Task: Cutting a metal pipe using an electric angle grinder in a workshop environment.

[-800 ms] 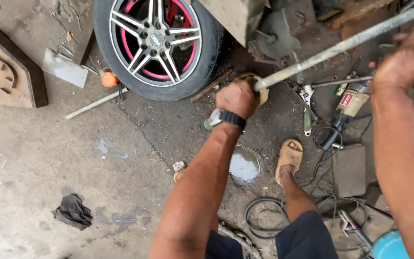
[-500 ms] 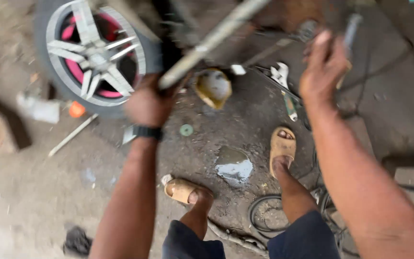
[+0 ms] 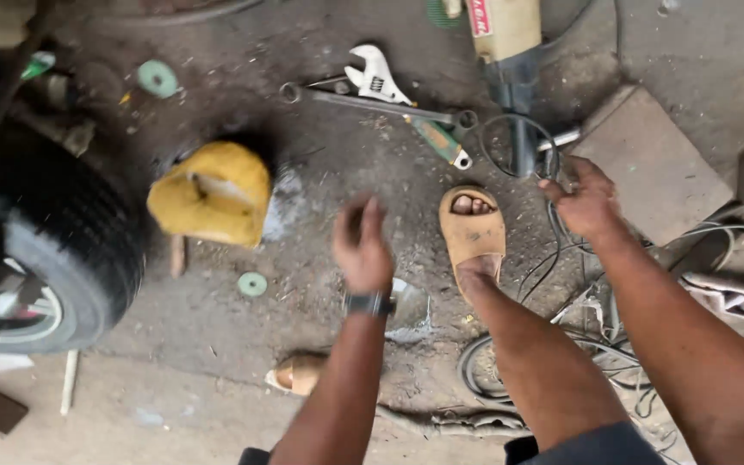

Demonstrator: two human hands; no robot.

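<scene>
Left hand [image 3: 362,245] raised over dirty concrete floor [image 3: 217,362], grip loose and holding nothing, dark watch [image 3: 370,303] on wrist. Right hand [image 3: 585,202] lower right of angle grinder [image 3: 510,60], fingers spread, grip wide, hovering at tangle of black cables [image 3: 518,138]; touching or not, cannot tell. Tan sandal [image 3: 472,231] on foot between both hands. Adjustable wrench [image 3: 378,77] and long spanner [image 3: 372,103] on floor beyond. Yellow cloth-like lump [image 3: 213,194] left of left hand, just beside black tyre [image 3: 71,232]. Green disc [image 3: 252,284] near lump.
</scene>
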